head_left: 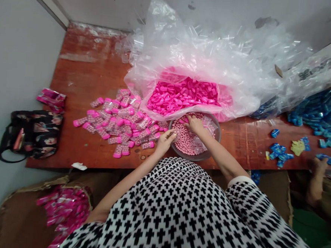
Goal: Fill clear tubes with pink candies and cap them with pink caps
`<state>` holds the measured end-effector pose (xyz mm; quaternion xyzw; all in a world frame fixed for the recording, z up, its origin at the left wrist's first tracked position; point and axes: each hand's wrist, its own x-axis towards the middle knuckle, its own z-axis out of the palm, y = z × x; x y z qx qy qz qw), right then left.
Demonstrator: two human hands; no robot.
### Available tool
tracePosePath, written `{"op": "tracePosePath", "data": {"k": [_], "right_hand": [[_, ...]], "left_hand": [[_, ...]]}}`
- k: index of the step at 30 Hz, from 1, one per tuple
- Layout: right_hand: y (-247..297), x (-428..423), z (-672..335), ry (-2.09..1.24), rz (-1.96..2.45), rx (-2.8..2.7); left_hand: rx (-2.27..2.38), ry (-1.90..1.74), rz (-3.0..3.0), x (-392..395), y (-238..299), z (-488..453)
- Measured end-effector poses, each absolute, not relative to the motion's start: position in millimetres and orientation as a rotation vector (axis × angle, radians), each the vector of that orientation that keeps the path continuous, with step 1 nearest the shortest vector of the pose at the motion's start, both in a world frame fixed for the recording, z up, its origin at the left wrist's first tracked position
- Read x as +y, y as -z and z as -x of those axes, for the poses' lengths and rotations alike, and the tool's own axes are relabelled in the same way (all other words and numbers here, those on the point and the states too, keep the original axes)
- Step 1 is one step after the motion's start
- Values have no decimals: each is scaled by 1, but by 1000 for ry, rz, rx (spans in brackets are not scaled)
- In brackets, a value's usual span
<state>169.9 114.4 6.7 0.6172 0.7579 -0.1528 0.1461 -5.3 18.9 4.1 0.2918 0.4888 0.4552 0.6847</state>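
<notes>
A grey basin [218,134] of pink beads [184,140] sits at the table's front edge, with clear plastic pieces [199,144] lying on the beads. At the basin's left rim, my left hand [166,141] is closed on a small clear plastic container [176,134]. My right hand [195,124] reaches over the beads from the right, its fingers bent around a bright pink cap [185,120]; the fingertips are partly hidden. To the left lies a heap of bead-filled containers with pink caps [126,119]. Behind the basin, a clear plastic bag [157,78] holds loose pink caps [184,93].
More clear plastic bags [242,57] lie against the wall. Blue wrapped packets [317,114] cover the right side, where another person's hand [318,172] works. A black patterned bag [45,131] rests at the left edge, above a carton [16,216] of pink packets.
</notes>
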Motion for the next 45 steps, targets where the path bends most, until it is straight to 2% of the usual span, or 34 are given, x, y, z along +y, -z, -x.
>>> {"op": "tracePosePath", "data": {"k": [13,18,21,24,27,31,45], "right_hand": [[-28,109,-207,583,-1948,2200],[-66,154,-206,864,-2315,2553],[-81,176,-205,878,-2359,2687],[-75,167,-209,750,-2284,2543],[-51,137,-212,594,-2033,2333],[-20,107,-206,465,-1860,2352],[-25,124,-227,579,-2084,2300]], "left_hand": [[1106,-1010,-689,21,-2,5],[1112,-1014,-697,22,-1,3],[1108,-1012,-700,23,-4,3],[1120,-1021,-703,23,-6,5],[1134,-1012,-671,21,-4,8],[1136,-991,-661,21,-4,7],[1103,-994,-661,24,-1,2]]}}
